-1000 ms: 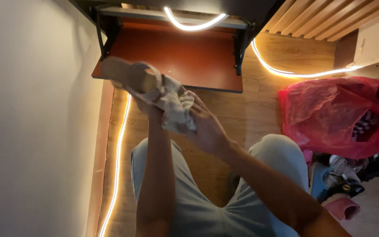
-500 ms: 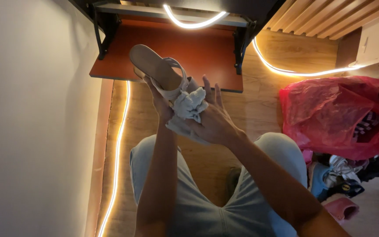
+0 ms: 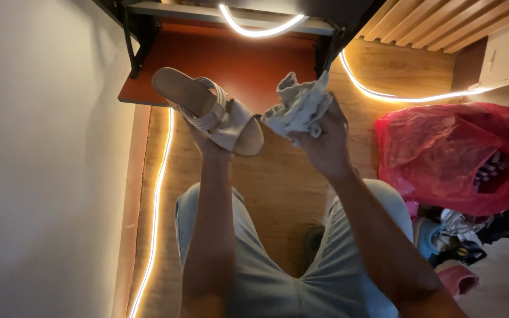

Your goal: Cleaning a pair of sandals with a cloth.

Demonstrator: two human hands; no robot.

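Note:
My left hand (image 3: 202, 141) holds a beige strappy sandal (image 3: 207, 109) from below, with its insole facing up and its toe pointing right. My right hand (image 3: 325, 141) grips a crumpled whitish cloth (image 3: 298, 106) just to the right of the sandal. A small gap separates the cloth from the sandal. Both hands are raised above my lap, in front of a reddish-brown shelf (image 3: 248, 62).
A glowing light strip (image 3: 155, 194) runs along the wooden floor by the pale wall on the left. A red plastic bag (image 3: 455, 156) with things inside lies at the right, with clothes and a pink item (image 3: 458, 277) below it. Wooden slats are at the upper right.
The cloth was pressed against the sandal before. Now my right hand has pulled the cloth away to the right, and the sandal is fully exposed in my left hand.

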